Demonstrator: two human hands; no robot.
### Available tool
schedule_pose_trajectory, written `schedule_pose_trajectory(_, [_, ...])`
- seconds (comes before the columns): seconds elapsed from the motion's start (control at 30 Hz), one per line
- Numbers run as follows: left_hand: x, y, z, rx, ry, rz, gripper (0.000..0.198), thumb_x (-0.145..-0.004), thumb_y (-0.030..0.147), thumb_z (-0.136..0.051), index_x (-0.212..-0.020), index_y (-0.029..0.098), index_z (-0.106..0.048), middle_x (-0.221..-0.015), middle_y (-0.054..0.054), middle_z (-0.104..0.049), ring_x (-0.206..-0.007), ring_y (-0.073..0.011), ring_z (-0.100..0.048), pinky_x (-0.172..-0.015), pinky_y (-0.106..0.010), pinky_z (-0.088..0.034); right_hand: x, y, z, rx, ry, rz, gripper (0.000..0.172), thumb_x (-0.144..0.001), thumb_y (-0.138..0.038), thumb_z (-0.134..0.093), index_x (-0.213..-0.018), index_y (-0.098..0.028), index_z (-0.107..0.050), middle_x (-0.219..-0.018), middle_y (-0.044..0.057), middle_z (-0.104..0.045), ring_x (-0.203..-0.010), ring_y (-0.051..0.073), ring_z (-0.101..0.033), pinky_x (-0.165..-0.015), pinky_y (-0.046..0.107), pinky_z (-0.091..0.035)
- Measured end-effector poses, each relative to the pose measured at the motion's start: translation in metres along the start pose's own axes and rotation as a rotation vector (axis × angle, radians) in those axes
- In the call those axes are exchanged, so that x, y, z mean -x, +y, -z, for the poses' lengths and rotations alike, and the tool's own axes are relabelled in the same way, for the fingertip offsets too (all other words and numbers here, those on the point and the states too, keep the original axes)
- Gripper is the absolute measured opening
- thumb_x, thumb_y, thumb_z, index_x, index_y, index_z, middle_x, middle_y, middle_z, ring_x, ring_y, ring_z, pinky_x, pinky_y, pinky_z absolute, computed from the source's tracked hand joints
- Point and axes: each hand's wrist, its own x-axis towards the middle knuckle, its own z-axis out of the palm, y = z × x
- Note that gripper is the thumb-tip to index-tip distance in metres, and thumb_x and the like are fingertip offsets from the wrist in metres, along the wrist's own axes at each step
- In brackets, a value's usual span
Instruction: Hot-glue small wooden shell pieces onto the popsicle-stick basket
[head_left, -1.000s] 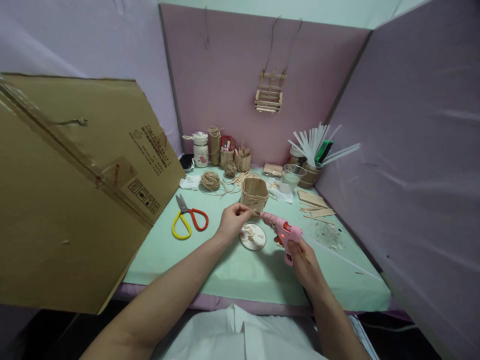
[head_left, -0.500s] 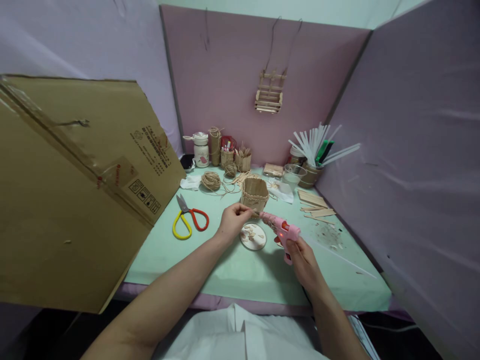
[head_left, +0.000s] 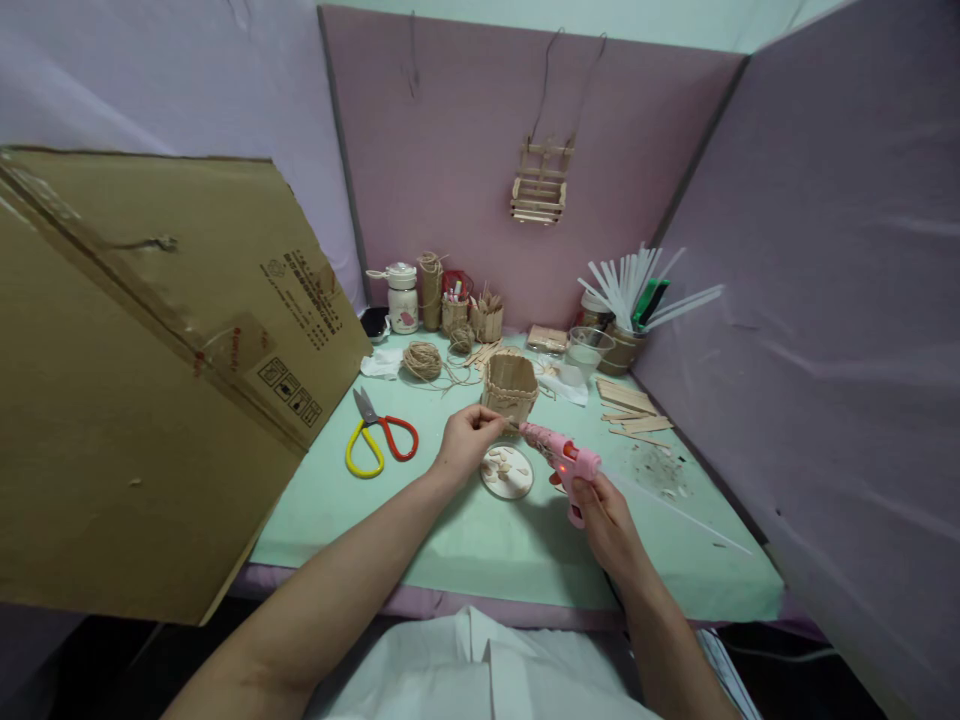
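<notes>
My right hand (head_left: pixel 611 520) is wrapped round the handle of a pink glue gun (head_left: pixel 564 458), which has an orange light lit on its side and a long clear glue stick (head_left: pixel 690 522) trailing from its back. The gun's nozzle points left at a small wooden piece (head_left: pixel 511 422) pinched in the fingers of my left hand (head_left: pixel 472 437); whether they touch I cannot tell. Just behind stands a box made of craft sticks (head_left: pixel 510 388), open at the top. A round white dish (head_left: pixel 507 490) with several small wooden pieces lies below the nozzle.
Scissors (head_left: pixel 380 433) with yellow and red handles lie at left, near a leaning cardboard sheet (head_left: pixel 150 400). Twine (head_left: pixel 422 361), a white bottle (head_left: pixel 403 300) and a clear cup (head_left: pixel 589 350) stand farther back. Craft sticks (head_left: pixel 626 397) and a pot of glue sticks (head_left: pixel 619 352) are at right.
</notes>
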Motion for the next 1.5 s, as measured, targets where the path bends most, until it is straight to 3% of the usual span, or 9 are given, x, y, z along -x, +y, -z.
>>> schedule_pose_trajectory(0.8, [-0.001, -0.002, 0.000, -0.005, -0.009, -0.004, 0.021, -0.063, 0.034, -0.072, -0.065, 0.014, -0.065, -0.060, -0.001, -0.060, -0.059, -0.0119, -0.052, -0.058, -0.024, -0.038, -0.001, 0.008, 0.000, -0.052, -0.006, -0.015, 0.053, -0.082, -0.061, -0.050, -0.104, -0.015, -0.065, -0.074, 0.004, -0.060, -0.054, 0.012, -0.041, -0.047, 0.024, -0.033])
schedule_pose_trajectory(1.03, [0.000, -0.001, 0.000, 0.003, 0.001, 0.001, 0.021, -0.063, 0.034, -0.072, -0.065, 0.015, -0.065, -0.059, -0.001, -0.059, -0.058, -0.0117, -0.051, -0.058, -0.024, -0.038, -0.001, 0.007, 0.000, -0.061, 0.004, -0.026, 0.055, -0.081, -0.061, -0.051, -0.106, -0.014, -0.065, -0.067, 0.003, -0.058, -0.051, 0.011, -0.041, -0.045, 0.024, -0.033])
schedule_pose_trajectory(1.27, [0.001, 0.000, 0.001, -0.014, -0.002, -0.007, 0.021, -0.064, 0.034, -0.071, -0.066, 0.015, -0.064, -0.059, -0.001, -0.058, -0.059, -0.0117, -0.050, -0.057, -0.024, -0.038, 0.001, 0.000, -0.002, 0.041, 0.017, -0.008, 0.057, -0.079, -0.069, -0.047, -0.087, -0.015, -0.064, -0.073, 0.005, -0.060, -0.053, 0.012, -0.043, -0.046, 0.025, -0.036])
schedule_pose_trajectory(1.4, [0.001, 0.002, 0.000, -0.005, 0.002, 0.004, 0.021, -0.062, 0.034, -0.072, -0.065, 0.015, -0.064, -0.062, -0.001, -0.060, -0.061, -0.0122, -0.051, -0.059, -0.025, -0.039, 0.002, -0.005, 0.002, 0.140, 0.038, 0.051, 0.055, -0.084, -0.067, -0.043, -0.099, -0.017, -0.062, -0.083, 0.006, -0.062, -0.058, 0.014, -0.048, -0.052, 0.027, -0.041])
schedule_pose_trajectory(1.5, [0.002, 0.005, -0.001, 0.026, 0.012, 0.019, 0.022, -0.060, 0.033, -0.074, -0.064, 0.015, -0.063, -0.060, 0.000, -0.057, -0.058, -0.0104, -0.048, -0.057, -0.024, -0.036, -0.002, -0.008, 0.017, 0.306, 0.093, 0.181, 0.044, -0.088, -0.058, -0.042, -0.097, -0.020, -0.061, -0.087, 0.006, -0.061, -0.071, 0.018, -0.053, -0.063, 0.029, -0.044])
